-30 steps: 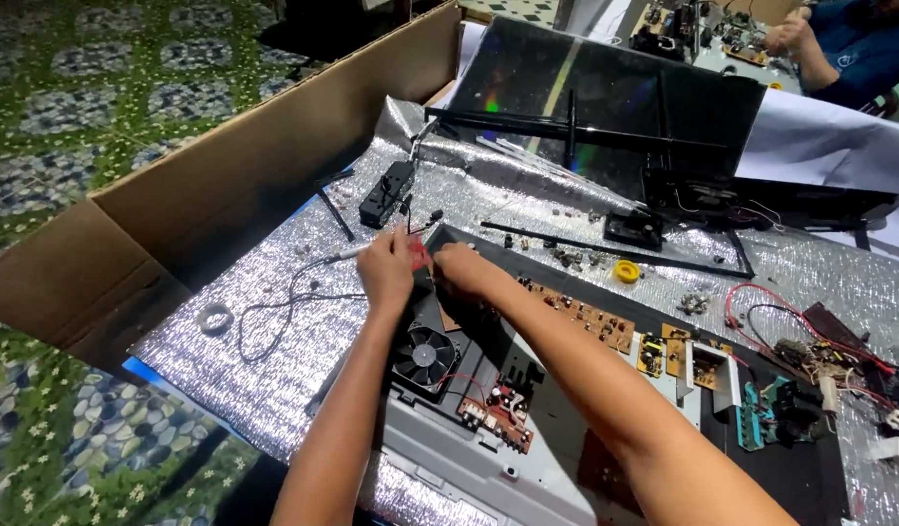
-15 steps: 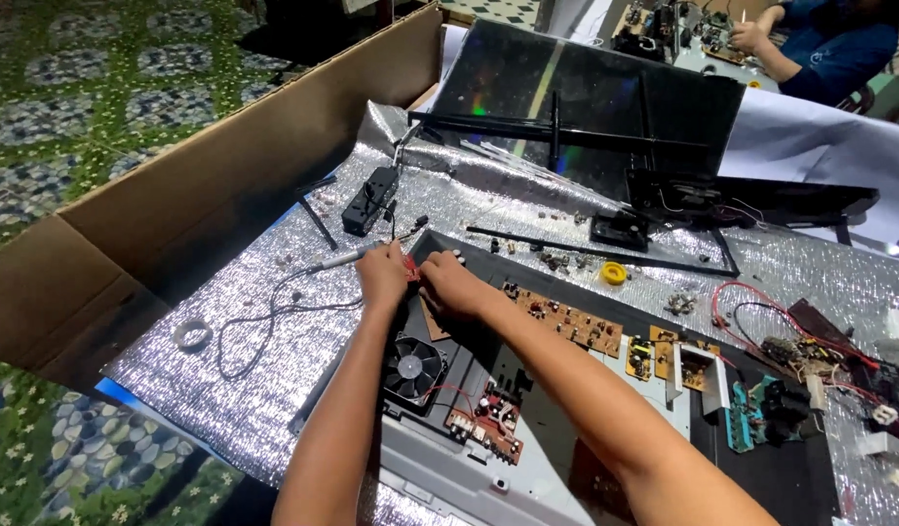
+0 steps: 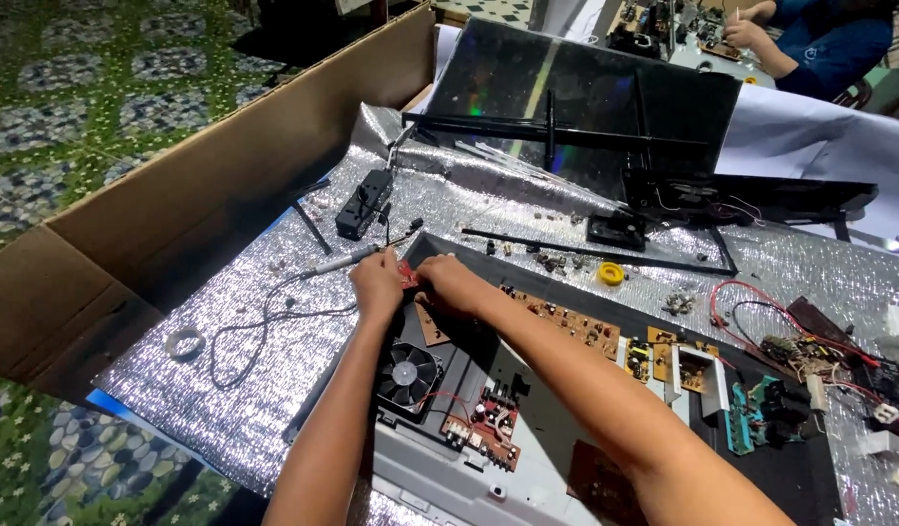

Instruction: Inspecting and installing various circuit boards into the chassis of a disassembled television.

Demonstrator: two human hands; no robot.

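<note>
My left hand point(image 3: 375, 285) and my right hand point(image 3: 451, 285) meet at the upper left corner of an opened black electronics chassis point(image 3: 800, 477). Both pinch a small red circuit board piece point(image 3: 408, 277) between their fingertips. A thin silver tool point(image 3: 352, 259) with a dark tip lies on the foil just above my left hand. Below the hands, a small black cooling fan point(image 3: 406, 374) sits in the chassis. A long brown circuit board point(image 3: 564, 322) runs to the right of my right hand.
Crinkled silver foil point(image 3: 225, 360) covers the table. A cardboard wall point(image 3: 176, 195) borders it on the left. A black adapter point(image 3: 363, 203), a yellow tape roll point(image 3: 611, 274), a dark panel point(image 3: 586, 97), red wires point(image 3: 761, 312) and loose screws lie around. Another person's hand point(image 3: 751, 34) works far right.
The view has shifted slightly. My two hands have stayed together at the chassis corner, working on the small red piece.
</note>
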